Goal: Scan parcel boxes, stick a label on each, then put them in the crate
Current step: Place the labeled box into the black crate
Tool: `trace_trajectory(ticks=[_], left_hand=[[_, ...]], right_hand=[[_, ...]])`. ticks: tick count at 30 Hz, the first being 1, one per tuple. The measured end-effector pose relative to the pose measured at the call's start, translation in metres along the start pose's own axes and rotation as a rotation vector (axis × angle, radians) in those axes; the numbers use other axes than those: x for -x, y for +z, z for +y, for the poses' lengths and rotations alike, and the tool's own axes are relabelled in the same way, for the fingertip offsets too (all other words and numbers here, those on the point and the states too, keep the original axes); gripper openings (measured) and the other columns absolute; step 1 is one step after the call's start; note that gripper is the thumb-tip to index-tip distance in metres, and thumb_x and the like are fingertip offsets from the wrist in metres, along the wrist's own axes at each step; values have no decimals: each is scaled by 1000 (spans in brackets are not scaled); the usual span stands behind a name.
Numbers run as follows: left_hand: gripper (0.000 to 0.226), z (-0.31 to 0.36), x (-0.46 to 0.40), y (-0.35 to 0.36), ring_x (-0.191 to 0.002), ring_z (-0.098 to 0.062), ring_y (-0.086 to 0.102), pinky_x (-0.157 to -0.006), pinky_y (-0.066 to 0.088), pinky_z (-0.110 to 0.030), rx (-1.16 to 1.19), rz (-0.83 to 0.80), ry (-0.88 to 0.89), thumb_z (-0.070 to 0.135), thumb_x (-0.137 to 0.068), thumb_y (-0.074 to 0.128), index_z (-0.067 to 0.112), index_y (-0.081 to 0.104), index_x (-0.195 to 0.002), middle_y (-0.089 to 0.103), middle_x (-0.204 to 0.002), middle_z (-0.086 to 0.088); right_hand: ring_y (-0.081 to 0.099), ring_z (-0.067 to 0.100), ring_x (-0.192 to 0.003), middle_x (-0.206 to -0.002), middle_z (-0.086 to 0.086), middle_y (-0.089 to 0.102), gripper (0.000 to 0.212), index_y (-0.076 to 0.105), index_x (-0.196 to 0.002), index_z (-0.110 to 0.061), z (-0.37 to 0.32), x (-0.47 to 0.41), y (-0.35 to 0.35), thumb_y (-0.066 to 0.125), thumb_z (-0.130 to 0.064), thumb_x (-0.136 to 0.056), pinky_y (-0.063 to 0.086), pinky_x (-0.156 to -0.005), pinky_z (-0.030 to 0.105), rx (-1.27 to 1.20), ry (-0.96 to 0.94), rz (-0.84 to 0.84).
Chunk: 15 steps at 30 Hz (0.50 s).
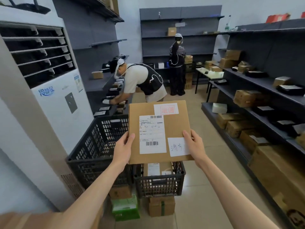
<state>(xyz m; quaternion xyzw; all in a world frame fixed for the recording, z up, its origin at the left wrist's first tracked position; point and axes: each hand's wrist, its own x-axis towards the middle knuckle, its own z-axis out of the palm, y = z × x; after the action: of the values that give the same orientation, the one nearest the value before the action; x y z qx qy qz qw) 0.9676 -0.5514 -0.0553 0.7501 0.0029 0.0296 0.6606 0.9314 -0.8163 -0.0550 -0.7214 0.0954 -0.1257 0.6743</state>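
Note:
I hold a flat brown parcel box (pixel 175 128) up in front of me with both hands. My left hand (pixel 123 150) grips its lower left edge, thumb on the front face. My right hand (pixel 194 146) grips the lower right edge, thumb on a white handwritten label (pixel 176 147). The box also carries a printed shipping label (pixel 152 134) with barcodes and a white sticker with a red stamp (pixel 166 109). Below the box stand two black plastic crates: a large one (pixel 95 151) to the left and a smaller one (pixel 160 184) holding another labelled parcel (pixel 157 169).
Cardboard boxes (pixel 161 206) and a green box (pixel 125 209) sit on the floor under the crates. A white air-conditioner cabinet (pixel 54 96) stands at left. Grey shelves (pixel 257 103) with many parcels line the right. Two people (pixel 140 81) work at shelves ahead.

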Motion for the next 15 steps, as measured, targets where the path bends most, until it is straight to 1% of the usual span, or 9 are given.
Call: trace_trajectory(ticks=[3,7,9,11,13,15], left_hand=[[40,-13,-40,17,-104,-2,66,-81,52,-21,-10,14,-60,38,-106,49,24,57,-143,69,-120,15],[41,-38,-100,34,-107,-5,65,-85,51,-24,-36,23,-117,37,-107,48,22,56,-143,68,-120,14],[40,-57,-129,42,-105,-4,64,-83,50,-23,-46,31,-152,37,-107,47,21,56,-143,68,-118,14],[39,-80,-158,50,-106,-4,63,-81,49,-21,-50,22,-191,36,-107,46,21,56,-142,67,-118,12],[40,-103,-187,58,-114,-12,62,-88,49,-25,-57,10,-235,36,-107,46,21,55,-143,66,-121,10],[44,-126,-214,64,-119,-17,60,-97,48,-32,-74,0,-293,38,-107,47,20,51,-147,64,-132,5]], right_hand=[[69,-1,-68,-94,1,73,21,63,-115,-10,15,-47,2,53,-26,-105,51,-56,15,11,49,7],[67,-4,-63,-89,0,72,18,64,-108,-8,39,-109,12,56,-24,-104,49,-55,14,26,97,28],[68,-1,-66,-91,1,73,17,65,-107,-10,57,-139,20,57,-24,-103,50,-56,16,36,126,33],[70,6,-74,-92,0,74,14,67,-104,-16,77,-166,28,58,-27,-102,52,-60,20,51,162,40],[71,14,-81,-94,-1,75,13,67,-103,-19,102,-192,36,60,-30,-101,52,-65,25,67,205,58],[71,15,-83,-95,-1,75,17,67,-109,-17,127,-215,45,60,-31,-101,51,-65,24,75,265,71]])
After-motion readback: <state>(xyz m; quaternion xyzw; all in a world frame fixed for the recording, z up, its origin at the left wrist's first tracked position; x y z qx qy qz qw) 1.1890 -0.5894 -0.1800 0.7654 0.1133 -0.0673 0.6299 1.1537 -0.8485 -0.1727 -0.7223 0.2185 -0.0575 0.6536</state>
